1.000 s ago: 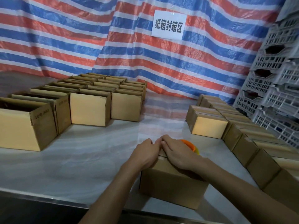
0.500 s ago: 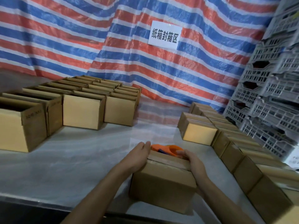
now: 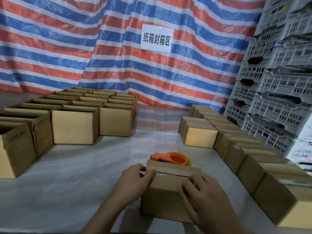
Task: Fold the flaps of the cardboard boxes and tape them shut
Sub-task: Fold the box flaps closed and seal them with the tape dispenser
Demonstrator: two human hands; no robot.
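A small brown cardboard box stands near the table's front edge with its flaps folded down and a strip of clear tape along the top seam. My left hand rests on the box's left end, fingers over the tape there. My right hand lies flat on the box's right top corner with fingers spread. An orange tape dispenser lies on the table just behind the box.
Several open boxes stand in rows at the left. Several closed boxes run in a line along the right. Grey plastic crates are stacked at the far right. A striped tarp with a white sign hangs behind the pale table.
Both hands have slid apart from the middle of the box top to its two ends. The view has tilted up, and the tape dispenser now shows fully behind the box.
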